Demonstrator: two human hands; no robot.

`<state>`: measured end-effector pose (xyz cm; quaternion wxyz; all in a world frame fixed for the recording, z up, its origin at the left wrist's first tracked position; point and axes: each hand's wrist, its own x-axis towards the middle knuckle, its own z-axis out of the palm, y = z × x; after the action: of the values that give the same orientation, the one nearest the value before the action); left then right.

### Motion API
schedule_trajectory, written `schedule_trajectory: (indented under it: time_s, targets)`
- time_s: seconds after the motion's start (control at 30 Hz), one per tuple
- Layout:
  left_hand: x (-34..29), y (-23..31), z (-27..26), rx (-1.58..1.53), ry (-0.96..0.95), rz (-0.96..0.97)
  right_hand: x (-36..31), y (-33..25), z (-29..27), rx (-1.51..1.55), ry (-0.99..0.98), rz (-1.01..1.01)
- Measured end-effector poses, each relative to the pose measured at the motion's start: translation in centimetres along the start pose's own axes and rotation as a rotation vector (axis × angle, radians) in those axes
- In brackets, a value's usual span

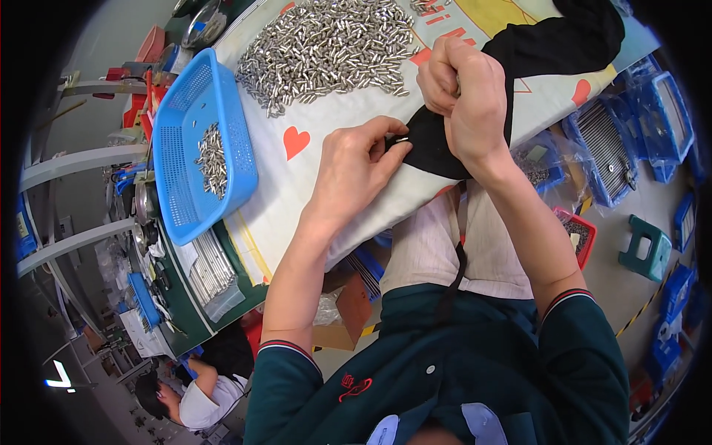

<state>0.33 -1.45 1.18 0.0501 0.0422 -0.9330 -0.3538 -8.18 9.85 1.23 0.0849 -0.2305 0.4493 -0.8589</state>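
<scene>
Between thumb and forefinger, my left hand [354, 165] pinches a small silver metal piece [402, 138] at the edge of a black cloth [434, 144]. My right hand [466, 93] is closed over the same cloth, its fingers curled in; whatever else they grip is hidden. The cloth runs on to the upper right as a long dark strip. Beyond my hands lies a large heap of small silver metal pieces [334, 52]. On the left, a blue plastic basket [248, 159] holds a smaller pile of similar pieces.
A white cover with red hearts [297, 141] lies over the table. Blue trays of metal rods [604, 148], a red bin [582, 233] and a green stool [645, 248] stand on the floor at right. Another person [200, 393] sits at the lower left.
</scene>
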Motion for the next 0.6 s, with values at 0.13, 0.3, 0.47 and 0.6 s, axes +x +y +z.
schedule_trajectory:
  time_s: [0.13,0.3,0.47,0.6]
  targets:
    - [-0.1,-0.8,0.6,0.003,0.061,0.186,-0.4,0.4,0.4,-0.095,-0.007,-0.089]
    - [0.1,-0.2,-1.1,-0.835,0.011,-0.198,-0.6,0.0,0.3,-0.109,-0.020,-0.048]
    - [0.5,-2.8,-1.6,-1.675,-0.137,-0.374,-0.4,0.0,0.4,-0.084,0.001,-0.018]
    - [0.7,-3.6,-1.6,-1.721,-0.094,-0.388,-0.3,0.0,0.6,-0.084,0.010,-0.010]
